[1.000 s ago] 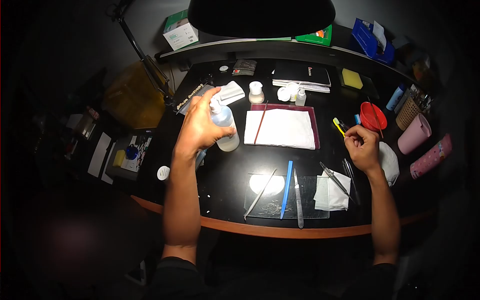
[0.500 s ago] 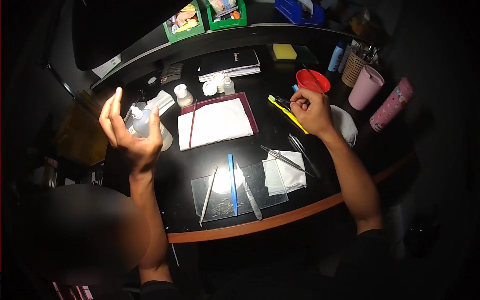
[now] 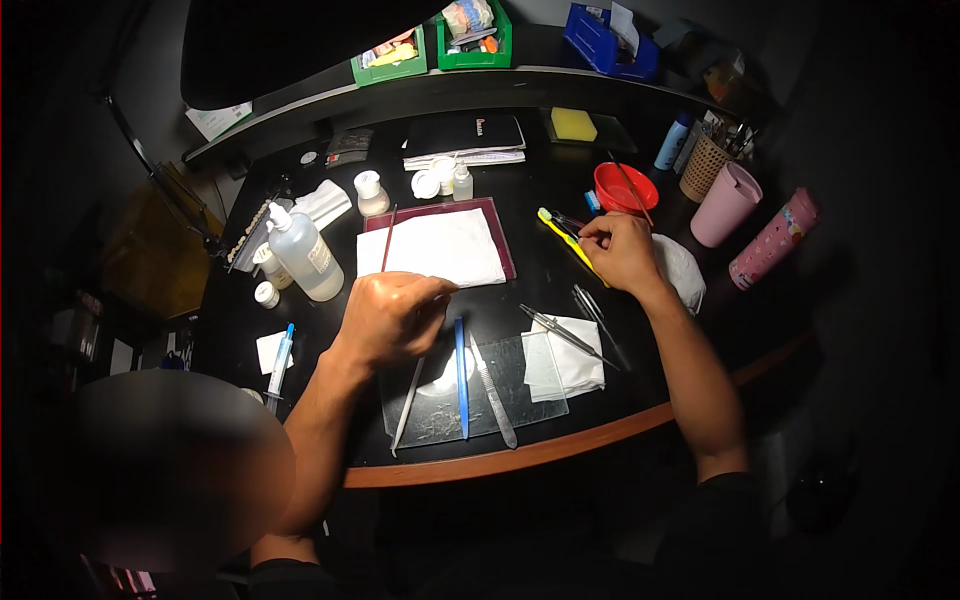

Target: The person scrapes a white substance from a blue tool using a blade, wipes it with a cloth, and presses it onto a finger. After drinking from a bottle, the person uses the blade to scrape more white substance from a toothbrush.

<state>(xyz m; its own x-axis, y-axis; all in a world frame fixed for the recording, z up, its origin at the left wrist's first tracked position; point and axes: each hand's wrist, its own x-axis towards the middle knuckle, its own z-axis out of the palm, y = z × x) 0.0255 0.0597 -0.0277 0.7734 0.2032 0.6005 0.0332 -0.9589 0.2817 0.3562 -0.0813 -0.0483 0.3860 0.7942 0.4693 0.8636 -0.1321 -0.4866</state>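
My left hand (image 3: 398, 315) is curled over the front of the white paper sheet (image 3: 450, 248), thumb and fingers pressed together; what they hold, if anything, is hidden. A brown-red stick (image 3: 388, 236) lies on the sheet behind it. On the right, my right hand (image 3: 622, 250) is closed in a pinch beside the yellow toothbrush (image 3: 572, 242), and its fingertips hide whatever is between them. Nearer the table's front, a glass plate (image 3: 535, 385) carries a thin white tool (image 3: 408, 405), a blue stick (image 3: 462, 385) and a scalpel handle (image 3: 493, 398).
Behind my right hand stands a red bowl (image 3: 622, 190). Pink tumblers (image 3: 727, 205) are at the right. A squeeze bottle (image 3: 308, 258) and small jars (image 3: 371, 194) stand left and back. Metal pens (image 3: 560, 328) lie on white tissue (image 3: 570, 375). A syringe (image 3: 280, 365) is front left.
My left hand has swung right and down from beside the squeeze bottle to the paper, and its spread fingers have closed. My right hand has moved slightly lower, still pinched.
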